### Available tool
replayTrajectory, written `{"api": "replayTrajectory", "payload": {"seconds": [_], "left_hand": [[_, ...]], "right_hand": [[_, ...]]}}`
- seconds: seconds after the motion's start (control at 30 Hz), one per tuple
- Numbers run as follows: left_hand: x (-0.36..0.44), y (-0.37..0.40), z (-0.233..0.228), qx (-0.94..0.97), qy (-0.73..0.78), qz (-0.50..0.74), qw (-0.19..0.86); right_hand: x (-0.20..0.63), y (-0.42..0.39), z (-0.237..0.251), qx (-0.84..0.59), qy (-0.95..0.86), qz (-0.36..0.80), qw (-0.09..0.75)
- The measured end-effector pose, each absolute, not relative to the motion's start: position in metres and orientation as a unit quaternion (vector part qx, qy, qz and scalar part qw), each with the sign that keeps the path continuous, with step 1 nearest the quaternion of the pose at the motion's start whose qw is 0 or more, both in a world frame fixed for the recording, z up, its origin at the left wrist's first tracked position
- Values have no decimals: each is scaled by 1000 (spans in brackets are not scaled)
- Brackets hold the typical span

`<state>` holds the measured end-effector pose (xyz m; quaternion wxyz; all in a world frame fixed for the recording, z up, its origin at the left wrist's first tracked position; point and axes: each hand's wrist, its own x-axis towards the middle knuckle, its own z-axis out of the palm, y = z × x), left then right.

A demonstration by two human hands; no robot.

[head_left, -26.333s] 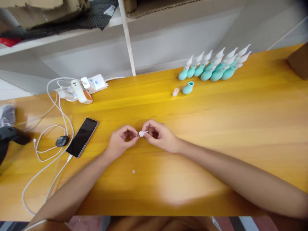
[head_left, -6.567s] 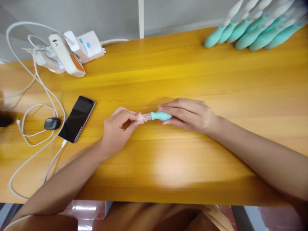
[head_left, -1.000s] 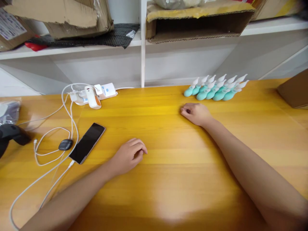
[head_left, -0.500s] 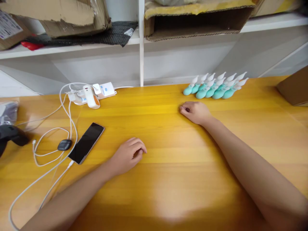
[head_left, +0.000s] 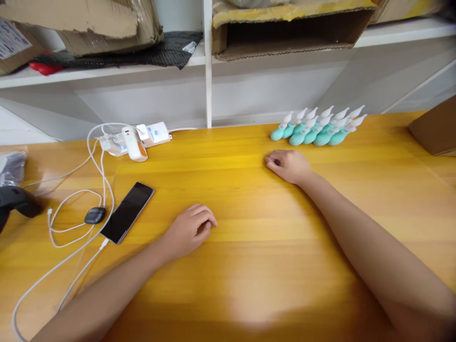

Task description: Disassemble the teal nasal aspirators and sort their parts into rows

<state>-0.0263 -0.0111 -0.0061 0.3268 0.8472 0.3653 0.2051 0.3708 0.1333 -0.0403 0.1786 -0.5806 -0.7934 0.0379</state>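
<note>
From the head camera, the left hand [head_left: 188,232] rests palm down on the yellow wooden table [head_left: 249,266], fingers loosely curled under and holding nothing that shows. The right hand [head_left: 289,166] lies farther out on the same tabletop, knuckles up and fingers folded in toward the palm; whether anything sits inside that curl I cannot tell, since the fingers hide it.

Just beyond the right hand, and a little to its right, stands a tight cluster of teal bulbs with white pointed tips [head_left: 317,127] (all leaning the same way, tips toward the far right). The hand is near the cluster but not touching it.

To the left of the left hand, a black phone [head_left: 127,212] lies face up at a slant, with a white cable [head_left: 71,256] plugged into its near end. Farther left along the cable loops sits a small dark oval gadget [head_left: 94,215]. Beyond the phone, near the table's back edge, a white power strip [head_left: 142,137] carries several plugs. Behind the table, cardboard boxes [head_left: 285,28] sit on a white shelf [head_left: 107,71].
</note>
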Motion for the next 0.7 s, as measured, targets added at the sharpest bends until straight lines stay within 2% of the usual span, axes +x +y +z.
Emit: {"api": "replayTrajectory", "payload": {"seconds": [0.7], "left_hand": [[-27,-13,-8,843,372,211,326]], "right_hand": [[371,135,-43,-582,-788,56,193]]}}
